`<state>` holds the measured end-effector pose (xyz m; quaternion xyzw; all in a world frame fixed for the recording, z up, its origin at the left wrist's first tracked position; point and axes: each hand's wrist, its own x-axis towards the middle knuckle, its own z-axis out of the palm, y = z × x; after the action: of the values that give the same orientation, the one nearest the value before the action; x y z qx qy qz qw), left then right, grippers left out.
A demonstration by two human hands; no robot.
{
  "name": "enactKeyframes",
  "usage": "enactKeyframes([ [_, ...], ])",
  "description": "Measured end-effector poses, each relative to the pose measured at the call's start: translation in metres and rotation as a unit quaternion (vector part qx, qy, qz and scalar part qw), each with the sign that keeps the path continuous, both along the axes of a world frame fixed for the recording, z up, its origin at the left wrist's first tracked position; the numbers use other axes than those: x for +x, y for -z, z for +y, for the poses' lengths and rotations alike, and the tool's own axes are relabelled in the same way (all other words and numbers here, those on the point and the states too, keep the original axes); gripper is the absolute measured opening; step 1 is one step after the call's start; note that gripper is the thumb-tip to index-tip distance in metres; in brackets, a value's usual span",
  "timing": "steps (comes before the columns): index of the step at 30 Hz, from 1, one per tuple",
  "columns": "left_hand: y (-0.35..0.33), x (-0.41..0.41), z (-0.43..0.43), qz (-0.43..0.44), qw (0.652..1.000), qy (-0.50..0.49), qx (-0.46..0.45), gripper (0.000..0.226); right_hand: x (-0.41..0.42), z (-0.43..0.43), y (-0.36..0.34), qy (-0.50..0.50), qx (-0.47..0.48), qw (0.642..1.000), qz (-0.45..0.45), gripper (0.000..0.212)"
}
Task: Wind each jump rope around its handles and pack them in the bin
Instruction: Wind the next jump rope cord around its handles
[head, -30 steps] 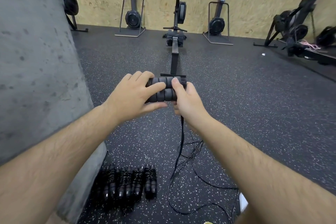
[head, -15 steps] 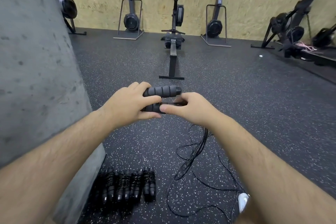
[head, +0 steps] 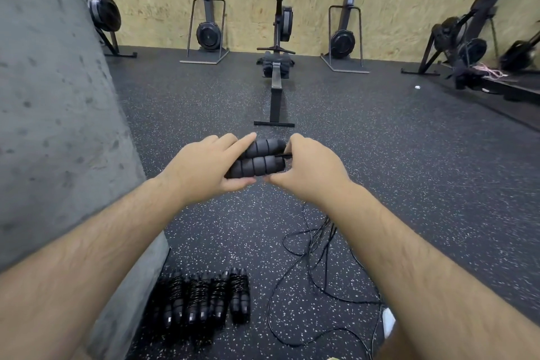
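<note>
Black foam handles now lie stacked, held above the floor in the left hand's grip; the right hand has pinched the cord, so winding can start.

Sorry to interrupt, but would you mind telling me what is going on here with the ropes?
A person is bundling a jump rope. The left hand grips the two black foam handles held side by side, while the right hand pinches the cord at their end. Most of the cord lies loose on the speckled floor. A row of already wound ropes sits on the floor beside the concrete pillar. No bin is in view.
</note>
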<state>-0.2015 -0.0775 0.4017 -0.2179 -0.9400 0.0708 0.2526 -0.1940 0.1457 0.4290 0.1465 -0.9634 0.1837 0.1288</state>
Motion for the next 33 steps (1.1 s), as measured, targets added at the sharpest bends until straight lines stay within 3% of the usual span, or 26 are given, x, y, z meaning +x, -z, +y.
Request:
enactKeyframes([
  [3, 0.002, -0.002, -0.001, 0.03, 0.999, 0.019, -0.03, 0.083, 0.001, 0.006, -0.001, -0.032, -0.043, 0.997, -0.063, 0.048],
  [11, 0.004, -0.004, 0.003, 0.068, 0.996, 0.037, -0.051, 0.081, 0.006, 0.003, -0.001, -0.029, -0.053, 0.998, -0.035, 0.044],
  [20, 0.005, -0.005, 0.004, 0.076, 0.996, 0.042, -0.038, 0.075, 0.005, -0.009, 0.001, -0.071, 0.095, 0.989, 0.083, 0.038],
  [22, 0.006, -0.003, 0.002, 0.076, 0.995, 0.058, -0.034, 0.07, 0.002, -0.007, 0.003, -0.091, 0.096, 0.987, 0.089, 0.05],
  [25, 0.006, 0.0, 0.0, 0.074, 0.994, 0.078, -0.03, 0.064, -0.002, -0.001, 0.005, -0.096, 0.134, 0.984, 0.075, 0.084],
  [29, 0.008, 0.0, -0.002, 0.066, 0.993, 0.082, -0.044, 0.065, -0.005, -0.004, 0.009, -0.098, 0.181, 0.977, 0.052, 0.055],
  [33, 0.013, -0.001, -0.004, 0.075, 0.994, 0.073, -0.02, 0.075, -0.007, -0.003, 0.009, -0.116, 0.081, 0.99, 0.006, 0.033],
])
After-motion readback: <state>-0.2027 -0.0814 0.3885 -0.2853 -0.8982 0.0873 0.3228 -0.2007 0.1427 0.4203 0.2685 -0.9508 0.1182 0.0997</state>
